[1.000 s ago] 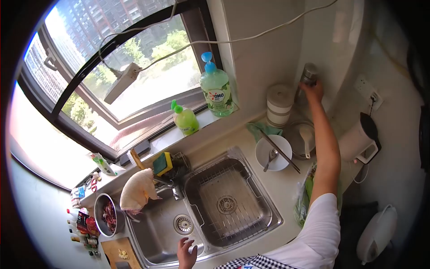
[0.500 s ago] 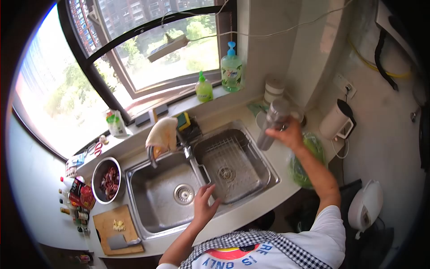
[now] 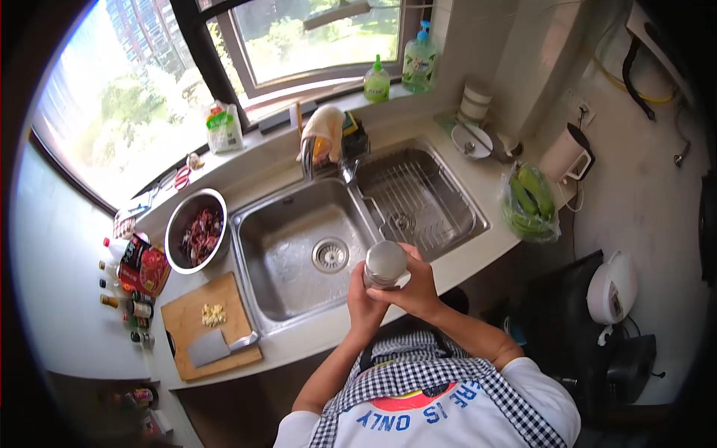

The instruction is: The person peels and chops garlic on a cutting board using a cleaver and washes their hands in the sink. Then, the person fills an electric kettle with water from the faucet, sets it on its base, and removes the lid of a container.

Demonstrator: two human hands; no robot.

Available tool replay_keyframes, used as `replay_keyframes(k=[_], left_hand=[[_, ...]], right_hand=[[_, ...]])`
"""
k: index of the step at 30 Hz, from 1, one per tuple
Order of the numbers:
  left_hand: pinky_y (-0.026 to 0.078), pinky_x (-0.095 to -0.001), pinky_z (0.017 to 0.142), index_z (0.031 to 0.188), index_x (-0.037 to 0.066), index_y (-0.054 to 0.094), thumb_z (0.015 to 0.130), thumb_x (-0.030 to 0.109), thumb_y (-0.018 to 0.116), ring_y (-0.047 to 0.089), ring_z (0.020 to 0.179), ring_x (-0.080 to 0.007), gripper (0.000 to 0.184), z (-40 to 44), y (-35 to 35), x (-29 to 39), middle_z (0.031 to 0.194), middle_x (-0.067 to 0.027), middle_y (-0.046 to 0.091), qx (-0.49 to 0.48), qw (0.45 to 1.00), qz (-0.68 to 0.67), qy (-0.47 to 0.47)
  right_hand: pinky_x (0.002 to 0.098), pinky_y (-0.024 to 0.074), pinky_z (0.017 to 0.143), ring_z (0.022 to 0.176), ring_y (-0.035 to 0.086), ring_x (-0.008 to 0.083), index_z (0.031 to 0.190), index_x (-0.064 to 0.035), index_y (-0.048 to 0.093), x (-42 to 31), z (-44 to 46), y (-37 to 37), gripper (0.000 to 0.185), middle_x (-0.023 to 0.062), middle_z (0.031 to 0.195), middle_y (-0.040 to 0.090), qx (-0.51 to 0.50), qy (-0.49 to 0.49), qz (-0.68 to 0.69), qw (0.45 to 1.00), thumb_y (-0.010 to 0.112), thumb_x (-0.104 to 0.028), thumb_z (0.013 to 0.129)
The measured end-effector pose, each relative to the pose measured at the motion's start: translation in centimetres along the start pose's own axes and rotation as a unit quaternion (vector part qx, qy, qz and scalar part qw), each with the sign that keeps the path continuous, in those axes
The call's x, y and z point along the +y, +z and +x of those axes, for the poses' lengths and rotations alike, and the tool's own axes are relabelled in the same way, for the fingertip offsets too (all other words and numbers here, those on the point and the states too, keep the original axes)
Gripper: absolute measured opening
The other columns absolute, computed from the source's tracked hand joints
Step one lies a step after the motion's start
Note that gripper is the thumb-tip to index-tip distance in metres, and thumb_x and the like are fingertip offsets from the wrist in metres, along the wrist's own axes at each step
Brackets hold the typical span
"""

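In front of my body, above the front edge of the sink, I hold a silver-topped cylindrical container point(image 3: 386, 261). My left hand point(image 3: 364, 305) is wrapped round its left side. On the other side, the fingers of my right hand point(image 3: 418, 288) close round it too. Its round top faces up toward me, and most of its body is hidden below the top and behind my hands. The double steel sink point(image 3: 287, 299) lies just beyond, with a wire rack point(image 3: 403, 179) in its right basin.
To the left are a steel bowl of cut meat point(image 3: 173, 243), and a cutting board point(image 3: 235, 299) with chopped garlic point(image 3: 213, 314) and a cleaver point(image 3: 210, 348). Bagged green vegetables point(image 3: 530, 205), a white bowl point(image 3: 472, 140) and a kettle point(image 3: 564, 153) stand right. A cloth hangs over the faucet point(image 3: 307, 160).
My right hand has brought the container from the right counter to in front of my body. My left hand, open and empty before, now grips it as well. The view has shifted.
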State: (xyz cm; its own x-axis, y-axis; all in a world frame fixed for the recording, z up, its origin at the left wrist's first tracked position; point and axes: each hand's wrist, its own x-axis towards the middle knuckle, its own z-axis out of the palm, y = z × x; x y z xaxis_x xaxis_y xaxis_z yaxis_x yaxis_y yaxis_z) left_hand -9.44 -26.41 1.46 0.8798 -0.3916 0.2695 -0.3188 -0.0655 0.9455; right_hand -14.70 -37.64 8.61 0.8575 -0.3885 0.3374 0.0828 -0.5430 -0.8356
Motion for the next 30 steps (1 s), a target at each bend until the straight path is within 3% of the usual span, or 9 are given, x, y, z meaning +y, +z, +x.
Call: replay_keyframes(k=[2,6,7,10,11,17,23,28,30], left_hand=[[0.049,-0.0361,0.081,0.116,0.000,0.051,0.065,0.010,0.080,0.063,0.096,-0.0312,0.060,-1.0,-1.1,-0.5,0.102,-0.0163,0.062,-0.031,0.997,-0.060,-0.028],[0.049,-0.0363,0.078,0.112,0.002,0.054,0.064,0.012,0.082,0.064,0.092,-0.0295,0.056,-1.9,-2.8,0.1,0.098,-0.0152,0.063,0.001,1.000,0.000,0.003],[0.049,-0.0365,0.077,0.112,0.002,0.054,0.063,0.012,0.082,0.064,0.091,-0.0295,0.057,-2.0,-3.3,0.4,0.098,-0.0152,0.063,0.000,1.000,0.014,0.001],[0.050,-0.0372,0.076,0.112,0.003,0.055,0.061,0.012,0.083,0.064,0.088,-0.0304,0.059,-2.4,-3.8,0.3,0.097,-0.0148,0.064,0.000,0.999,0.044,-0.002],[0.050,-0.0374,0.076,0.112,0.003,0.055,0.061,0.012,0.083,0.064,0.089,-0.0306,0.059,-2.5,-3.9,0.1,0.097,-0.0147,0.064,-0.005,0.999,0.045,-0.003],[0.049,-0.0381,0.078,0.111,0.002,0.056,0.061,0.013,0.082,0.063,0.090,-0.0321,0.058,-3.3,-2.7,-0.5,0.098,-0.0158,0.063,-0.029,0.998,0.061,-0.007],[0.049,-0.0382,0.079,0.112,0.001,0.056,0.062,0.013,0.080,0.063,0.092,-0.0327,0.058,-3.8,-2.1,-0.7,0.099,-0.0170,0.062,-0.041,0.996,0.069,-0.025],[0.050,-0.0380,0.078,0.110,0.002,0.056,0.062,0.013,0.081,0.063,0.090,-0.0327,0.055,-3.6,-1.1,-1.7,0.097,-0.0169,0.063,-0.058,0.997,0.035,-0.038],[0.050,-0.0375,0.078,0.109,0.002,0.056,0.062,0.012,0.081,0.063,0.090,-0.0320,0.055,-3.1,-0.5,-0.7,0.097,-0.0165,0.063,-0.064,0.996,0.037,-0.045]], right_hand=[[0.0373,0.0451,0.092,0.108,0.056,0.0292,0.109,-0.0029,0.062,-0.3,-1.1,1.1,0.060,0.0160,0.116,0.055,0.005,-0.032,-0.020,0.999,0.087,-0.023,0.058],[0.0370,0.0427,0.096,0.113,0.053,0.0291,0.123,-0.0018,0.053,-0.5,-1.7,1.1,0.078,0.0156,0.123,0.052,-0.095,-0.019,0.023,0.995,0.088,-0.026,0.057],[0.0370,0.0400,0.100,0.120,0.049,0.0272,0.134,-0.0014,0.042,-0.7,-1.6,0.5,0.093,0.0151,0.131,0.048,-0.117,-0.043,0.054,0.991,0.089,-0.026,0.057],[0.0404,0.0384,0.103,0.120,0.048,0.0303,0.139,-0.0012,0.035,-1.5,-0.4,-1.8,0.100,0.0191,0.131,0.047,-0.141,-0.037,0.138,0.980,0.088,-0.028,0.058],[0.0407,0.0355,0.106,0.121,0.048,0.0303,0.140,-0.0026,0.035,-2.4,0.4,-3.0,0.101,0.0186,0.135,0.042,-0.158,-0.072,0.105,0.979,0.087,-0.033,0.059],[0.0428,0.0383,0.099,0.112,0.055,0.0284,0.130,-0.0057,0.050,-3.6,2.4,-3.7,0.077,0.0138,0.119,0.058,-0.236,-0.225,-0.053,0.944,0.076,-0.045,0.069],[0.0397,0.0413,0.089,0.097,0.061,0.0255,0.116,-0.0069,0.059,-2.9,3.2,-4.3,0.061,0.0089,0.100,0.065,-0.227,-0.285,-0.101,0.926,0.075,-0.044,0.070],[0.0383,0.0421,0.087,0.095,0.060,0.0254,0.111,-0.0072,0.060,-2.7,4.8,-5.2,0.054,0.0093,0.102,0.063,-0.242,-0.262,-0.004,0.934,0.073,-0.042,0.072],[0.0366,0.0423,0.087,0.097,0.059,0.0238,0.111,-0.0068,0.059,-1.9,5.1,-5.6,0.053,0.0088,0.103,0.062,-0.238,-0.207,0.060,0.947,0.071,-0.044,0.075]])
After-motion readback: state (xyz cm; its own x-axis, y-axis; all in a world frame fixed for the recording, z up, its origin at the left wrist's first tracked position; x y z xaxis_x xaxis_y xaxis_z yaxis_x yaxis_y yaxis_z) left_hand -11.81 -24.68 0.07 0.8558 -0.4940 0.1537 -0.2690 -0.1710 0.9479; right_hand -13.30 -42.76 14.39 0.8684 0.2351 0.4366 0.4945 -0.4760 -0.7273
